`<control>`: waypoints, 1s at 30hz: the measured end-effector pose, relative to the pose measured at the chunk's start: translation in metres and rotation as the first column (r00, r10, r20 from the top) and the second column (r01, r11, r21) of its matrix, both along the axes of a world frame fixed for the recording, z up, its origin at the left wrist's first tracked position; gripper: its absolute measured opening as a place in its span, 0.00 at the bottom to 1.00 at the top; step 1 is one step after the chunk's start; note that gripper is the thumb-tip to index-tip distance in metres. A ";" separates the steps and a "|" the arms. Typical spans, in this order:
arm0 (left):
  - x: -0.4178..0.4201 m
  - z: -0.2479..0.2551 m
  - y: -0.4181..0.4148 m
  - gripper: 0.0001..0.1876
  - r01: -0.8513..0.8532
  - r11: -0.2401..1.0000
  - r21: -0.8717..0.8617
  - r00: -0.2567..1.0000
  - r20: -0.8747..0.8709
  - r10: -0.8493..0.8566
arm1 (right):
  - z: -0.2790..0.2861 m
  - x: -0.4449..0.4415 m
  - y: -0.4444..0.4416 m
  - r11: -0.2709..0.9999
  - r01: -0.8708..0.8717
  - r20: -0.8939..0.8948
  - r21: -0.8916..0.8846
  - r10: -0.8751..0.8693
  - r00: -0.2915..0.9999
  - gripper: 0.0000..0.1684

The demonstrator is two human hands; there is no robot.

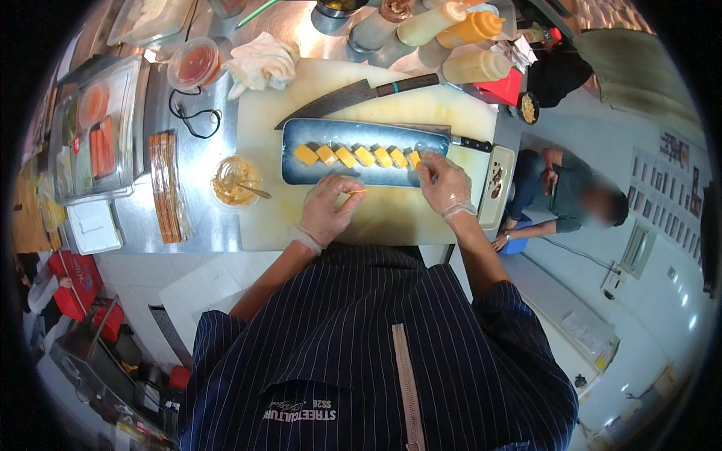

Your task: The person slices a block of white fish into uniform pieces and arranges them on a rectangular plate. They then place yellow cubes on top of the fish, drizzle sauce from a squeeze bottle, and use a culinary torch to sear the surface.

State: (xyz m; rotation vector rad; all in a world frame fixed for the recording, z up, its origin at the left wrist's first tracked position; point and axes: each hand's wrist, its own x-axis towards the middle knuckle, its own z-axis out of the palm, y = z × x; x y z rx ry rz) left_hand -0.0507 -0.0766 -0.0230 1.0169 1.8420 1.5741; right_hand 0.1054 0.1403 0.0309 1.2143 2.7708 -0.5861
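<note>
A long blue plate [361, 177] lies on the white cutting board [276, 220]. On it stands a row of several sushi pieces topped with yellow squares [364, 157]. My left hand [333, 207], in a clear glove, pinches a thin yellow slice [357, 191] just below the plate's near edge. My right hand [445, 183], gloved too, has its fingers at the rightmost piece [415, 159]; whether they grip it is not clear. A dark-bladed knife [333, 101] lies beyond the plate, and a second knife's handle [474, 144] sticks out at the plate's right end.
Left of the plate is a tub of orange sauce with a spoon [234, 176]. A white cloth [262, 62] and squeeze bottles [471, 29] stand behind. A narrow cream dish [496, 194] sits at the board's right. Another person [564, 191] sits farther right.
</note>
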 end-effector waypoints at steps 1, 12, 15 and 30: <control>0.000 0.001 0.001 0.07 0.002 1.000 -0.004 1.000 0.008 -0.002 | 0.003 0.000 0.001 1.000 -0.011 0.002 -0.005 0.011 1.000 0.15; 0.035 0.030 0.048 0.20 0.160 0.971 -0.175 0.919 0.386 -0.082 | 0.026 0.032 -0.012 0.695 -0.075 -0.275 -0.715 -0.181 0.944 0.16; 0.042 0.044 0.066 0.22 0.255 0.942 -0.216 0.921 0.351 -0.169 | 0.018 0.047 -0.008 0.600 -0.035 -0.252 -0.799 -0.281 0.926 0.11; 0.117 0.054 0.048 0.22 -0.015 0.938 -0.347 0.961 0.256 0.110 | -0.008 0.001 0.103 0.715 -0.465 -0.201 -0.522 0.427 0.882 0.09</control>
